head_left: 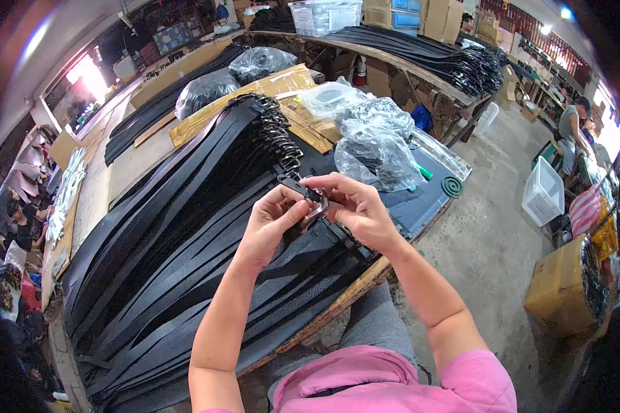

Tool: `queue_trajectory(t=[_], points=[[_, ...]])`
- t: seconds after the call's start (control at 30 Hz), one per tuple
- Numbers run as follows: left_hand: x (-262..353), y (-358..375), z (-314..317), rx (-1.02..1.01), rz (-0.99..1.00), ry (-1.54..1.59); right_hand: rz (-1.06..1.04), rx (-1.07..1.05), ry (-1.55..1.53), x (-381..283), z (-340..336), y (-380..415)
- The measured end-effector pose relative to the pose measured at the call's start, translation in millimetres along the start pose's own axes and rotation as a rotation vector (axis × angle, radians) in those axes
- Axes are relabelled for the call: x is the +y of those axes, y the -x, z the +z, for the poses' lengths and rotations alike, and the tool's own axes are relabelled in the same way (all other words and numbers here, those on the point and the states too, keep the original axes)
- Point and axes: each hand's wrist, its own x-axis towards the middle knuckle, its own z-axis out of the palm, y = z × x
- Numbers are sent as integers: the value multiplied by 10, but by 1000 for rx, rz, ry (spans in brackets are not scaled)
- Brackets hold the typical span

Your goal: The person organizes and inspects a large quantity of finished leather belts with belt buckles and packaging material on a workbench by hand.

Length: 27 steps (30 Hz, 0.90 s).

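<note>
Pink shirt fabric (355,375) showed below the forearms. Left hand (275,217) and right hand (362,212) together pinched a metal buckle (317,208) with a black strap piece (295,184) between their fingertips. Black straps (165,275) spread beneath and leftward; plastic bags (379,151) sat beyond the right hand.

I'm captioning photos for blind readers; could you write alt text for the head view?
A person's left hand and right hand hold a metal buckle over a wood-edged table heaped with long black belts. Beyond lie clear plastic bags.
</note>
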Motion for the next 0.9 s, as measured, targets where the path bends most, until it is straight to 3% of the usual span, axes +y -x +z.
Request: queue_trajectory(t=[0.27,0.67,0.77,0.9], points=[[-30,-6,15,-38,19,4,33,-30,-71,-98,-21,43],[-44,10,44,-108,-26,-39,15,-91,57,-126,-144,72],[-34,39,45,-124,-54,26,-125,-183,362,-134,-244,51],[-53,62,21,-98,-67,-18,-150,-156,491,-139,-236,99]])
